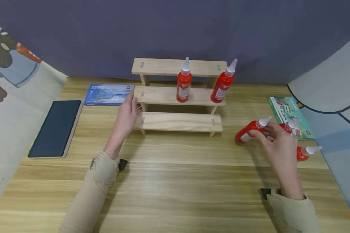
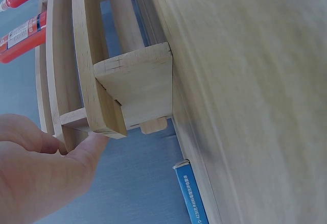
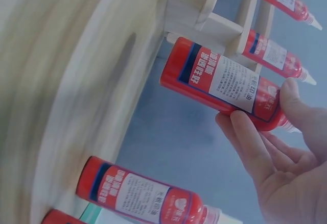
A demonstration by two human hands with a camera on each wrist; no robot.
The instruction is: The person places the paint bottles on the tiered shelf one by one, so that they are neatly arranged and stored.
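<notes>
The right hand [image 1: 275,142] has its grip closed round the upper part of a red bottle [image 1: 249,132], thumb on one side and fingers on the other, just below the white cap. This bottle is held up off the surface [image 1: 186,187], and in the head view its nozzle points to about 2 o'clock. The right wrist view shows a white label and white lettering on its body.

Just beside that hand, between 1 and 2 o'clock, is a second bottle [image 1: 286,128], partly hidden by the fingers; a third bottle [image 1: 301,154] is between 3 and 4 o'clock. Farther out past the second lies a flat green box [image 1: 285,108] with a pictured cover; whether the two touch cannot be told.

At 10 o'clock from the held bottle stands a three-tier wooden stand [image 1: 160,94]. The left hand [image 1: 126,111] has its grip on the stand's 9 o'clock end, pinching the end of the middle tier. On that tier stand two more red bottles, an inner bottle [image 1: 184,85] and an outer bottle [image 1: 222,87] at the 3 o'clock end.

From the left hand, a blue box [image 1: 109,95] lies at 10 o'clock, near the stand, and a dark flat slab [image 1: 55,127] between 8 and 9.
</notes>
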